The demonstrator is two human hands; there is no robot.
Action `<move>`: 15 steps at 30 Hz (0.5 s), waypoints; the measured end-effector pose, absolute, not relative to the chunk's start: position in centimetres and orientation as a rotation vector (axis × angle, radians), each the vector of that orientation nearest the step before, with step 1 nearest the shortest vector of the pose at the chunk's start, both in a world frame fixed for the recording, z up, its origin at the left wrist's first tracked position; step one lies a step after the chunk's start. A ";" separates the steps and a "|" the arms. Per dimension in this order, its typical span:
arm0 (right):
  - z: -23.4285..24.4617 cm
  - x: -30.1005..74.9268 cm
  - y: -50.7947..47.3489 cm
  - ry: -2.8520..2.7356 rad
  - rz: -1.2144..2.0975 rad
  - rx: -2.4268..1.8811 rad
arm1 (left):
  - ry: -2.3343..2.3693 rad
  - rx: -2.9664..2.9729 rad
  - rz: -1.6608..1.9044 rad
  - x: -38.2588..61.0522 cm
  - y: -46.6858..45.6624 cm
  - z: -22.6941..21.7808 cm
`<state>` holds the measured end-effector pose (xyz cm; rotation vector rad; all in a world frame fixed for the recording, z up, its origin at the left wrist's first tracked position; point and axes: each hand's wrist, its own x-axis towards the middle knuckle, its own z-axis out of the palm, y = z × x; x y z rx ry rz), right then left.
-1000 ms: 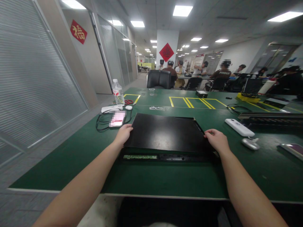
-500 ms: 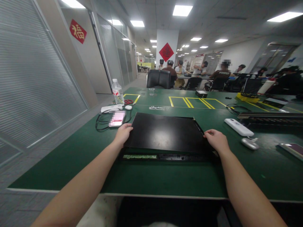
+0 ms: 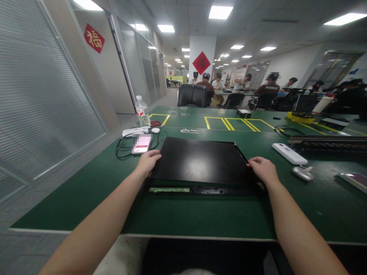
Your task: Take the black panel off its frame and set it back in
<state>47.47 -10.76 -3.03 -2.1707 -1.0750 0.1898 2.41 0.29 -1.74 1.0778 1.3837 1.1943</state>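
A flat black screen panel [image 3: 197,158] lies tilted over a black frame [image 3: 220,190], in front of me on the green table. Along the frame's near side, a green circuit board strip [image 3: 169,190] shows below the panel's near edge. My left hand [image 3: 148,162] is closed on the panel's left edge, thumb and fingers pinched together. On the opposite side, my right hand [image 3: 262,169] pinches the right edge, where panel and frame rim lie close together; its fingertips partly hide the contact. The panel's underside is hidden.
Left of the panel are a phone [image 3: 142,143] with a black cable, a water bottle [image 3: 142,111] and red-handled scissors [image 3: 155,123]. A white power bank [image 3: 289,154] and a computer mouse-like silver object [image 3: 303,173] lie right. Several people sit at tables behind.
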 end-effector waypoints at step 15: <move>-3.1 47.7 -10.8 -1.078 0.184 -2.171 | 1.392 1.100 1.190 2.1 0.8 -2.8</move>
